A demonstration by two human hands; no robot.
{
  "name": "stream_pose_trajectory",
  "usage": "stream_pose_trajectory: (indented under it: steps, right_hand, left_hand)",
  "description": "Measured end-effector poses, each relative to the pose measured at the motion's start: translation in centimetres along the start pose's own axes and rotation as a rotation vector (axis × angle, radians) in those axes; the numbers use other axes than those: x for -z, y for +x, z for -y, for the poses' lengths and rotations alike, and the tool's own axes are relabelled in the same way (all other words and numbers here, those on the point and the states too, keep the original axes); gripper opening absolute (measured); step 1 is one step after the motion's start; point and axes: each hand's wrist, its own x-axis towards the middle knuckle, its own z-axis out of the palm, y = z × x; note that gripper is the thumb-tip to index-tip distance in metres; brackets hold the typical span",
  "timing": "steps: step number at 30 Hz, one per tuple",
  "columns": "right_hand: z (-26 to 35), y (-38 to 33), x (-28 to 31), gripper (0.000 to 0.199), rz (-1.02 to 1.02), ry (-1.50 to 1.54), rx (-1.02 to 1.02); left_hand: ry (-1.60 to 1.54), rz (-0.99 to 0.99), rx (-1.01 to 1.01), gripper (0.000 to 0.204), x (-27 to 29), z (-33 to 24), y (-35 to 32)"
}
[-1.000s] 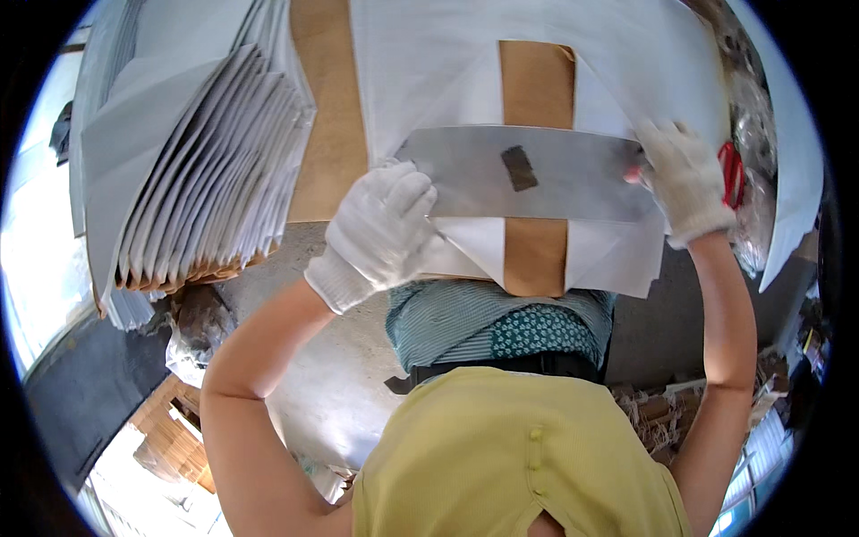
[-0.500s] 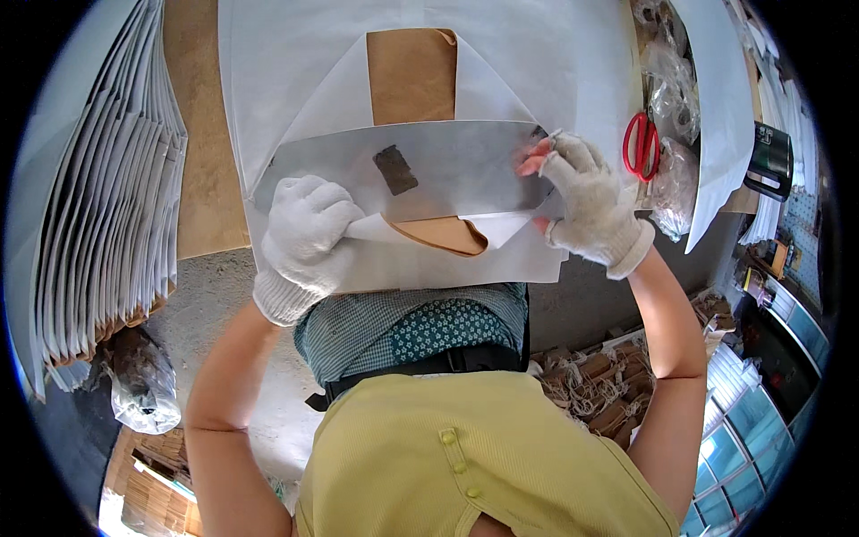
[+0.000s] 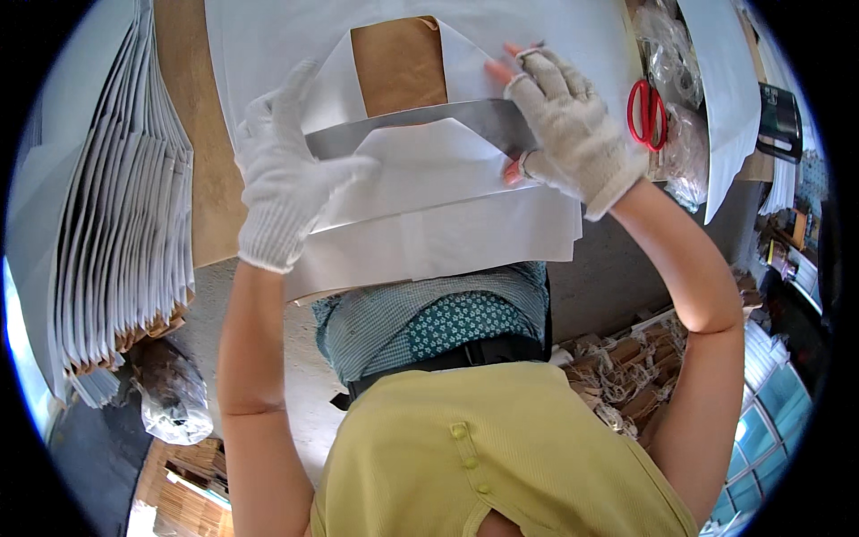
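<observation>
In front of me lies a white paper bag (image 3: pixel 456 234) with a brown inner layer (image 3: pixel 400 67) showing at its far folded end. A grey metal plate (image 3: pixel 490 121) lies across it, its near part covered by a white paper flap (image 3: pixel 428 166) folded up over it. My left hand (image 3: pixel 284 174), in a white knit glove, is open at the plate's left end, thumb pointing over the flap. At the right end, my right hand (image 3: pixel 574 130) spreads its fingers, some tips bare; its thumb is at the flap's corner.
A fanned stack of white paper bags (image 3: pixel 125 224) stands on the left. Red-handled scissors (image 3: pixel 646 115) and clear plastic bags (image 3: pixel 684 148) lie on the right, near a dark mug-like container (image 3: pixel 778 123). Brown bundles with string (image 3: pixel 626 376) are below, right.
The near paper flap has folded away from me over the plate, hiding the dark patch and brown layer. Both hands moved farther out; my left hand opened from a closed grip on the paper.
</observation>
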Motion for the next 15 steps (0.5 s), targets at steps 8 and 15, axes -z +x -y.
stream_pose_trajectory:
  steps: [8, 15]
  right_hand:
    - [0.4, 0.5, 0.7, 0.098, 0.239, 0.032, -0.27]
    - [0.9, -2.8, -1.4, 0.076, 0.041, 0.096, -0.131]
  left_hand:
    - [-0.241, 0.272, 0.051, 0.025, 0.3, -0.8, 0.8]
    - [-0.368, 0.198, -0.044, 0.031, -0.9, -0.7, -2.2]
